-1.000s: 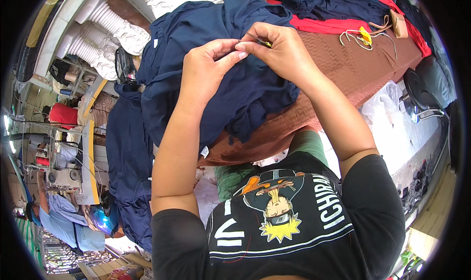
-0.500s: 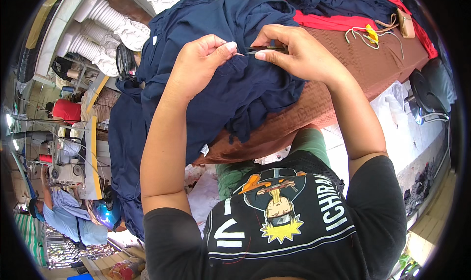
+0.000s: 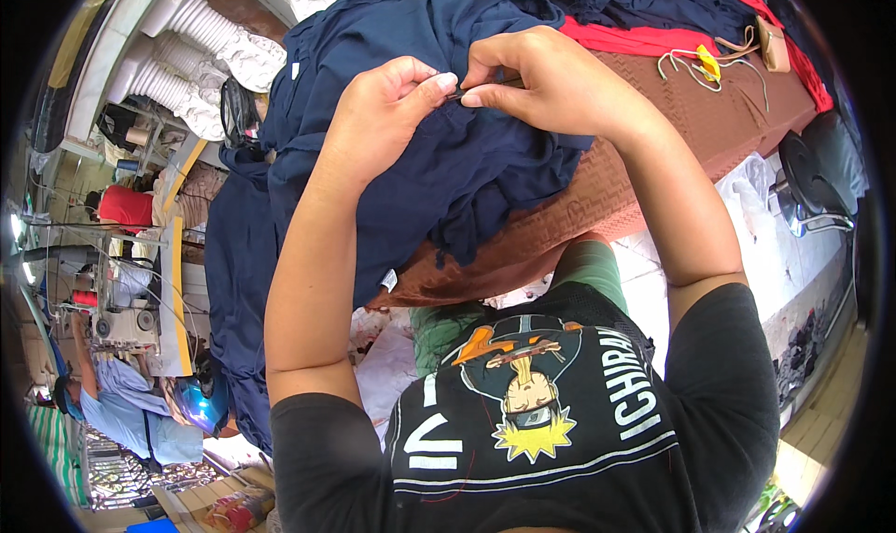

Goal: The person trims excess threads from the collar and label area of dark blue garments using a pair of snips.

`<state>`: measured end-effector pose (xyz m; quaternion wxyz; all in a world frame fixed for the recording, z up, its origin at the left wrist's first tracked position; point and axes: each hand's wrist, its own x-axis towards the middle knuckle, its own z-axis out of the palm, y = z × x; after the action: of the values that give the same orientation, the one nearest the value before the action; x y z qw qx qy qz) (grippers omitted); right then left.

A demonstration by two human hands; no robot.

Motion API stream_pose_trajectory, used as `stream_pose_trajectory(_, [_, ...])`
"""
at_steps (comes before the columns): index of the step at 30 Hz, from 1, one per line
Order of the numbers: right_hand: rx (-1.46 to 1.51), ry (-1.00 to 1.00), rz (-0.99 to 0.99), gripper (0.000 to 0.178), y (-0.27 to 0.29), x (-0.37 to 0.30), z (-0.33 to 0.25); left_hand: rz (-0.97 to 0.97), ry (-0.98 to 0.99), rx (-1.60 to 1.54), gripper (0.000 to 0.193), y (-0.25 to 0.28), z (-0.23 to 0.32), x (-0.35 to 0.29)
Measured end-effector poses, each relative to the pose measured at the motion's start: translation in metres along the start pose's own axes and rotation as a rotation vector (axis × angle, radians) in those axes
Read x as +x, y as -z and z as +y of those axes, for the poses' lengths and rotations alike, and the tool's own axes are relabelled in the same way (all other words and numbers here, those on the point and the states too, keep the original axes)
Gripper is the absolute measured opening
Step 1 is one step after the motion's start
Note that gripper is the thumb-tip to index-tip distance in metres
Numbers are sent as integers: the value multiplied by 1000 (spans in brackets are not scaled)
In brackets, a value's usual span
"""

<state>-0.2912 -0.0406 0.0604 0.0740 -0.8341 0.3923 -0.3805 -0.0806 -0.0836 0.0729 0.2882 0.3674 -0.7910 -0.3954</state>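
Navy cloth [image 3: 373, 206] lies in a loose heap over the brown-covered table in front of me. My left hand [image 3: 392, 108] pinches an edge of this cloth between thumb and fingertips, above the heap. Close beside it on the right, my right hand [image 3: 537, 80] is closed round small dark thread snips [image 3: 510, 82]. Their tips reach toward the pinched edge at my left thumb; my fingers hide most of them. A small white label [image 3: 389, 280] hangs from the cloth's near side.
The brown table cover [image 3: 691, 113] shows to the right, with a yellow piece tied with cord [image 3: 707, 63] on it. Red cloth [image 3: 635, 38] and more navy cloth lie at the back. A chair [image 3: 812, 183] stands far right. Left, another person [image 3: 121, 421] sits by a sewing machine [image 3: 126, 328].
My right hand has moved slightly up and left, bringing the snips closer to my left fingertips. Less of the blades shows now. My left hand has risen slightly.
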Motion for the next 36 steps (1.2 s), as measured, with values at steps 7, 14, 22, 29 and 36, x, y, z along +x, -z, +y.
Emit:
stream_pose_trajectory(7, [-119,33,-62,18,5,10,-7,20,47,-2,19,-3,6,-3])
stream_pose_trajectory(14, [-8,20,126,29,15,-13,-1,-129,-642,-137,34,42,24,-54])
stream_pose_trajectory(22, [394,-183,153,19,-59,-22,17,253,-527,629,51,-21,-43,-41])
stream_pose_trajectory(29, [615,-410,73,23,-39,-12,7,478,-675,543,20,-28,-32,-35])
stream_pose_trajectory(36, [650,-338,109,25,-44,-15,13,402,-324,81,13,-27,-18,-32])
